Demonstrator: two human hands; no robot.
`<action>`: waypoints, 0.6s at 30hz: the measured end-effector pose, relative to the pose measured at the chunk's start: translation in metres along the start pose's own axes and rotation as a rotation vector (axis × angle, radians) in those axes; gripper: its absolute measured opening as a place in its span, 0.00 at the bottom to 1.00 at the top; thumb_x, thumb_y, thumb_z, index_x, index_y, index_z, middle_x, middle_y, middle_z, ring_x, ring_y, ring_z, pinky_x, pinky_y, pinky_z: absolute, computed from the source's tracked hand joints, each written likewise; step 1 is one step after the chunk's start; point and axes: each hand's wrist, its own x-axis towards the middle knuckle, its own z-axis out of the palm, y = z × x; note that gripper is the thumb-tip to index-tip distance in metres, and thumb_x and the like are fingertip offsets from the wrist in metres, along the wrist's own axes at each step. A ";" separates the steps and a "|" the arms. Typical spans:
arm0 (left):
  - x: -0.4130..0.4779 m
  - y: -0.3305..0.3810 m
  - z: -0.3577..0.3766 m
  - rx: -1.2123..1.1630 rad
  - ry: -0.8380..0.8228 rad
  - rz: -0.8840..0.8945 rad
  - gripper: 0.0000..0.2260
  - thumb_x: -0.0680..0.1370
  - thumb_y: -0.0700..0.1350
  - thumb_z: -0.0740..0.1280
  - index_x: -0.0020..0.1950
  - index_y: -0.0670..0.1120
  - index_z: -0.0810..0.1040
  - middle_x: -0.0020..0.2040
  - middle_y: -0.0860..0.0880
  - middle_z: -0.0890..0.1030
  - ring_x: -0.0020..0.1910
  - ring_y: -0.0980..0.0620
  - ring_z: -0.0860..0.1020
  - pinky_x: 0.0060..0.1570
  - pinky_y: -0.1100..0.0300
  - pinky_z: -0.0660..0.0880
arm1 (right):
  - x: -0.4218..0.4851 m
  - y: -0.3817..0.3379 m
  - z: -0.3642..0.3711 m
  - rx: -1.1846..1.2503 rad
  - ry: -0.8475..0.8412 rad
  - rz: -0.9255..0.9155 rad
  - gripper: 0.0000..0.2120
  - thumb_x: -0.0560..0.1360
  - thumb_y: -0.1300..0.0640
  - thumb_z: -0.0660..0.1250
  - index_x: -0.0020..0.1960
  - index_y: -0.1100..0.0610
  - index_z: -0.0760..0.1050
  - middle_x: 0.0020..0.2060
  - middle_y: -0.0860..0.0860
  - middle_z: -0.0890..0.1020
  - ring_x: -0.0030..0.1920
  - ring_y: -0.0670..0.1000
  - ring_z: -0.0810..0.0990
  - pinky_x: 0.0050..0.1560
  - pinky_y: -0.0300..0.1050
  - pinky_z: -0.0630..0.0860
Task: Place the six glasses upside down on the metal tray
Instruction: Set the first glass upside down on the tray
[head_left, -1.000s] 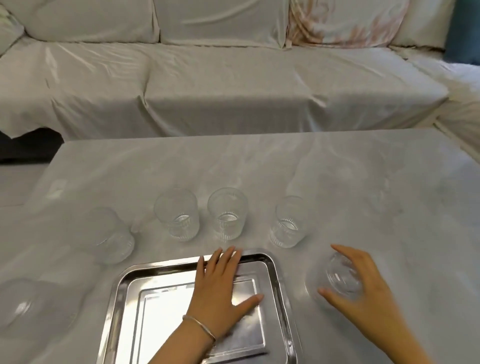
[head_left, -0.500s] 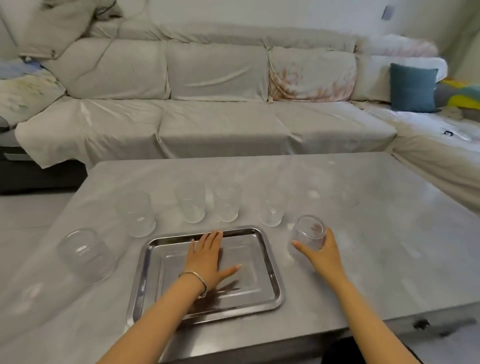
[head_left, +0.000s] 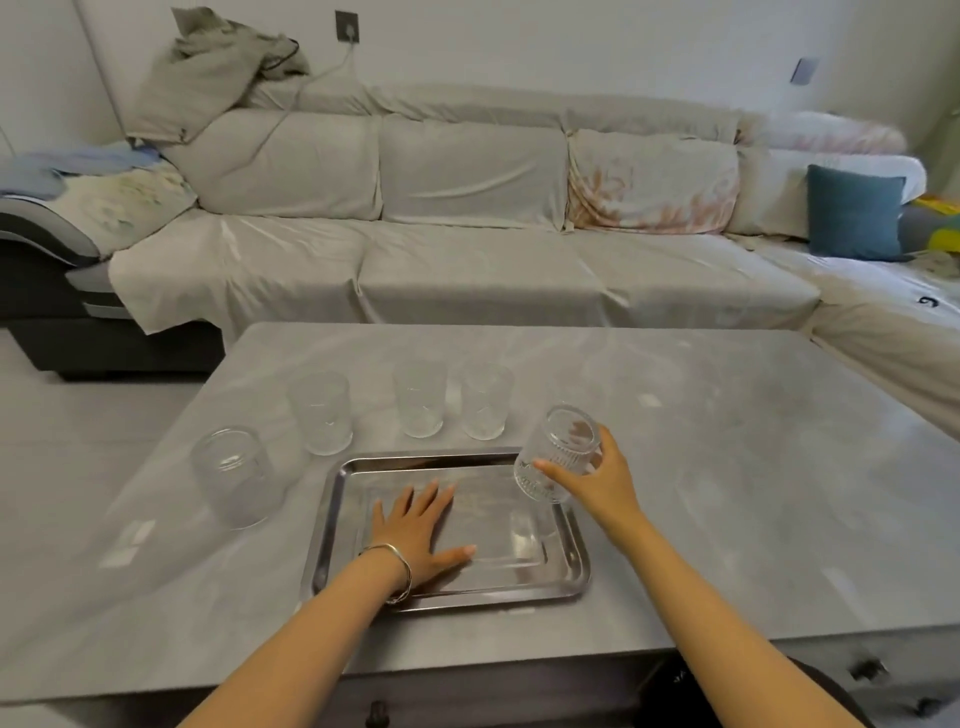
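A grey marbled table (head_left: 727, 467) stands before a cloth-draped sofa (head_left: 467, 234). The left hand (head_left: 415, 530) lies flat, fingers spread, on the shiny rectangular metal tray (head_left: 571, 561). The right hand (head_left: 602, 478) grips a ribbed glass (head_left: 556, 457), seemingly inverted, over the tray's far right corner. Beyond the fingertips stand four clear glasses (head_left: 421, 400).

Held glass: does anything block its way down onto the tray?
Mostly no. The glass in the right hand hangs over the tray's bare far-right corner. The left hand lies flat on the tray's left-centre, apart from it.
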 end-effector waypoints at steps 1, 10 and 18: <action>-0.001 -0.002 0.001 0.011 0.001 0.001 0.40 0.70 0.71 0.52 0.74 0.57 0.39 0.78 0.53 0.41 0.76 0.45 0.41 0.71 0.38 0.39 | 0.001 0.000 0.007 0.008 -0.017 0.004 0.36 0.57 0.48 0.80 0.62 0.48 0.70 0.55 0.42 0.77 0.55 0.43 0.76 0.49 0.32 0.72; 0.000 -0.008 0.013 0.019 0.030 0.008 0.38 0.72 0.70 0.50 0.74 0.56 0.37 0.77 0.52 0.37 0.75 0.47 0.36 0.69 0.40 0.33 | 0.006 0.019 0.034 -0.054 -0.088 0.029 0.38 0.57 0.45 0.80 0.62 0.43 0.66 0.57 0.44 0.74 0.58 0.47 0.74 0.59 0.43 0.72; 0.003 -0.011 0.016 0.010 0.039 0.022 0.43 0.65 0.76 0.43 0.74 0.57 0.37 0.77 0.53 0.37 0.75 0.47 0.35 0.68 0.41 0.30 | 0.010 0.024 0.040 -0.079 -0.081 0.027 0.35 0.58 0.47 0.80 0.60 0.41 0.67 0.53 0.37 0.74 0.53 0.39 0.74 0.52 0.32 0.69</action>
